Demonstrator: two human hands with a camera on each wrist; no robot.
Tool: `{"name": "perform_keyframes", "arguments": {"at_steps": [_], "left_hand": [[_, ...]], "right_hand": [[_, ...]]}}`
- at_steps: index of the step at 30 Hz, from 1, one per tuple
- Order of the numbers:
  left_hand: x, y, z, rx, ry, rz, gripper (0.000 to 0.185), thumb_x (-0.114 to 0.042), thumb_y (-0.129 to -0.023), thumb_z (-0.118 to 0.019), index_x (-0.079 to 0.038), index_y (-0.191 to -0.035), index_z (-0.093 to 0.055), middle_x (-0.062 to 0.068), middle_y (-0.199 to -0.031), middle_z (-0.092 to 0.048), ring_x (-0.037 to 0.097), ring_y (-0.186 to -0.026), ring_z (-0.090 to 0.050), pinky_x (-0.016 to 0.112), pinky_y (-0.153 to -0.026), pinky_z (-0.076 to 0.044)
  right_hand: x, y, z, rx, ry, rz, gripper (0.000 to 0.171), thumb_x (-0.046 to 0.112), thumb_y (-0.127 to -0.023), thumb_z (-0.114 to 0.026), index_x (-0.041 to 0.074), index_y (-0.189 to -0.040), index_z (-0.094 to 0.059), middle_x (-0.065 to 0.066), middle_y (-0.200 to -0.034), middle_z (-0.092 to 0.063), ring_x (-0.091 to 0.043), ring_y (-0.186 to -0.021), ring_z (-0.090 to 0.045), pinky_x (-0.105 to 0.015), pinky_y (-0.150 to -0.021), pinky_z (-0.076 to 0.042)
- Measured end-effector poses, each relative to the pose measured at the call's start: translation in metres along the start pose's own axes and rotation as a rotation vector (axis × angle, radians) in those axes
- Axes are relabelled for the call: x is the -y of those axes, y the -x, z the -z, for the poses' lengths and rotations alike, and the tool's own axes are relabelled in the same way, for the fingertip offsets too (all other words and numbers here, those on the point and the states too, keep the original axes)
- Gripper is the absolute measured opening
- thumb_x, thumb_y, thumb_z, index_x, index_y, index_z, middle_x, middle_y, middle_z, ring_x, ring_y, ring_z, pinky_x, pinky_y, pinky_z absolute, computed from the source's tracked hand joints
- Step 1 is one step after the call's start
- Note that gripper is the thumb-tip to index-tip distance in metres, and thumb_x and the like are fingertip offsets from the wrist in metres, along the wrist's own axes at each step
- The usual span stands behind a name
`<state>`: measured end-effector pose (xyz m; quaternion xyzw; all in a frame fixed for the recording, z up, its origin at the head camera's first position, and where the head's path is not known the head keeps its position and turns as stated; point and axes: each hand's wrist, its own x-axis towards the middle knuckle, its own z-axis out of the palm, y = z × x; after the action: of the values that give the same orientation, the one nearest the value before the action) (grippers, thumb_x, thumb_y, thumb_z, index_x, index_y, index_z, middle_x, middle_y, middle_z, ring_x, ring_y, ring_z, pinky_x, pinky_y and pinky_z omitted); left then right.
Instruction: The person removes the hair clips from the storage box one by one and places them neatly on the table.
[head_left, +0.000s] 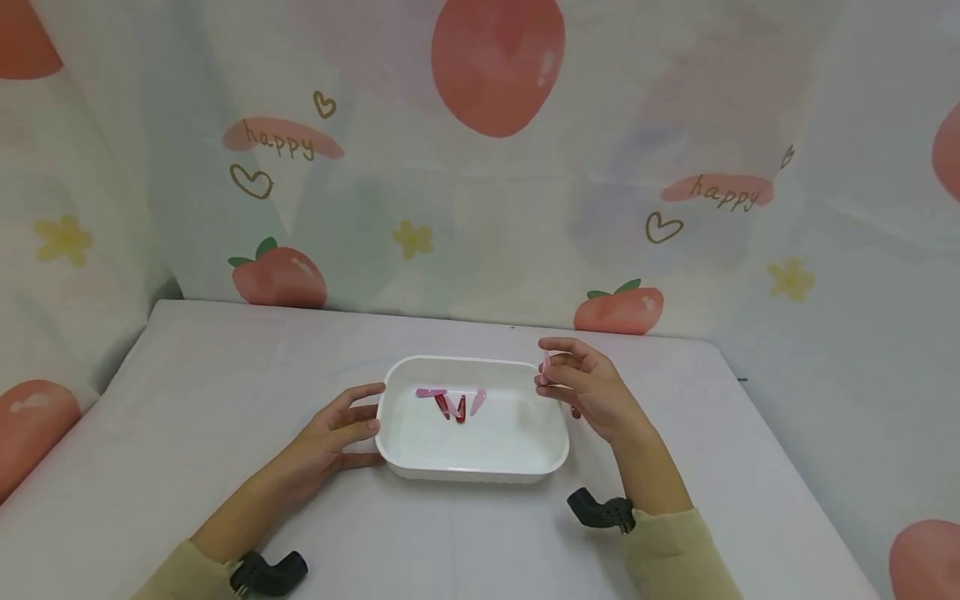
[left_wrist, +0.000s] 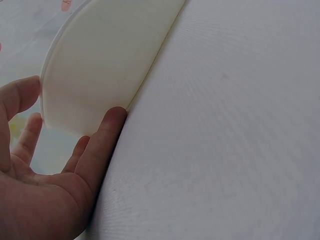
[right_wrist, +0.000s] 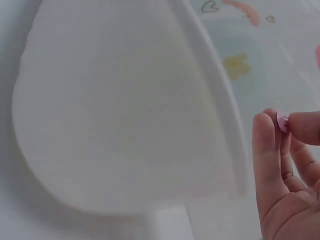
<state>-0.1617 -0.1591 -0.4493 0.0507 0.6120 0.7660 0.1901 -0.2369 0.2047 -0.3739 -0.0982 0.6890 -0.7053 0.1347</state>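
A white tray (head_left: 517, 433) lies on the table in the head view. Grouped towards its back left are several small hair clips, some pink like this pink hair clip (head_left: 478, 402) and some red like this red hair clip (head_left: 461, 408). My left hand (head_left: 337, 429) rests against the tray's left side with spread fingers; the left wrist view has its fingertips at the rim and lower wall. At the tray's back right corner, my right hand (head_left: 581, 383) pinches another pink hair clip (right_wrist: 283, 122) between thumb and fingers.
Something small and dark red (head_left: 576, 412) shows just beneath the right hand, beside the tray. A white cloth covers the table (head_left: 225, 400). A printed curtain (head_left: 480, 208) hangs behind it and along the sides. Each wrist wears a black camera mount (head_left: 600, 508).
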Motion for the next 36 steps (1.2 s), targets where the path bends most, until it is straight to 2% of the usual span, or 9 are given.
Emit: {"name": "perform_keyframes", "arguments": {"at_steps": [5, 12, 30, 36], "left_hand": [[0.002, 0.002, 0.0, -0.033, -0.013, 0.024, 0.054, -0.014, -0.091, -0.056, -0.022, -0.139, -0.033, 0.016, -0.138, -0.035, 0.036, -0.117, -0.047, 0.05, -0.083, -0.049], [0.001, -0.001, -0.004, -0.028, -0.028, 0.026, 0.053, -0.015, -0.091, -0.056, -0.026, -0.138, -0.035, 0.015, -0.138, -0.036, 0.035, -0.116, -0.048, 0.05, -0.083, -0.049], [0.0, -0.001, -0.004, -0.013, -0.039, 0.018, 0.054, -0.017, -0.091, -0.057, -0.024, -0.139, -0.033, 0.016, -0.138, -0.035, 0.036, -0.119, -0.046, 0.05, -0.084, -0.049], [-0.001, 0.0, -0.004, -0.007, -0.037, 0.016, 0.053, -0.017, -0.092, -0.056, -0.025, -0.138, -0.034, 0.016, -0.139, -0.034, 0.037, -0.119, -0.045, 0.05, -0.084, -0.048]], "right_hand": [[0.001, 0.004, 0.017, -0.058, 0.026, 0.046, 0.041, 0.007, -0.088, -0.06, 0.003, -0.127, -0.046, -0.009, -0.091, -0.052, -0.023, -0.084, -0.061, -0.039, -0.081, -0.053], [0.001, 0.011, 0.046, -0.17, 0.132, 0.075, 0.036, 0.009, -0.088, -0.06, 0.004, -0.123, -0.05, -0.011, -0.091, -0.052, -0.023, -0.083, -0.063, -0.037, -0.077, -0.054], [-0.007, 0.013, 0.076, -0.27, 0.161, 0.012, 0.037, 0.012, -0.088, -0.061, 0.006, -0.124, -0.05, -0.012, -0.094, -0.055, -0.021, -0.082, -0.064, -0.033, -0.076, -0.054], [-0.012, 0.014, 0.082, -0.308, 0.222, -0.014, 0.041, 0.019, -0.089, -0.062, 0.009, -0.126, -0.049, -0.014, -0.098, -0.053, -0.024, -0.087, -0.063, -0.032, -0.077, -0.054]]}}
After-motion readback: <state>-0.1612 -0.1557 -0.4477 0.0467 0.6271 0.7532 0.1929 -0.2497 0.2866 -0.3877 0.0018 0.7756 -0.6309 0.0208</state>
